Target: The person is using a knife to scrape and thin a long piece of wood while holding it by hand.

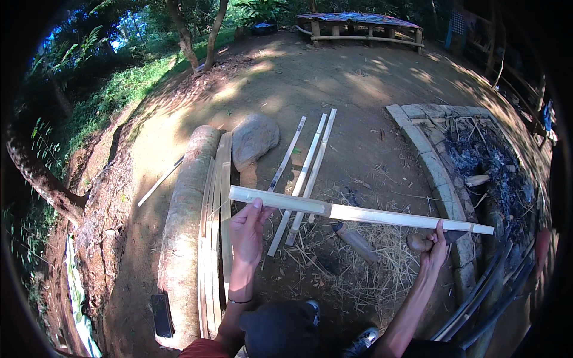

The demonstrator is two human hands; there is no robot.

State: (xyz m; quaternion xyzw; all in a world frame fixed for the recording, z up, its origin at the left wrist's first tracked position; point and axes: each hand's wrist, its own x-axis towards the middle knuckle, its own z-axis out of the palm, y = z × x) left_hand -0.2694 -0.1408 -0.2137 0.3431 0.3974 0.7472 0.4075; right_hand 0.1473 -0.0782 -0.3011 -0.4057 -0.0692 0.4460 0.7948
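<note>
A long, pale split bamboo strip (382,215) lies across in front of me, its right end a little lower. My left hand (248,230) pinches it from below near its left end, thumb on the near face. Toward the right end my right hand (437,249) has a finger up against the strip. That same hand is closed round a knife, whose rounded wooden handle end (419,242) shows left of the fingers and whose dark blade (456,235) shows in part to their right. The strip hides some of the blade.
Left of me lies a thick log (190,232) with a phone (162,315) on it and bamboo strips (207,256) alongside. A boulder (255,140), more strips (310,161) and shavings (382,268) lie ahead. A block-edged fire pit (433,167) is right; a low bench (364,27) stands far back.
</note>
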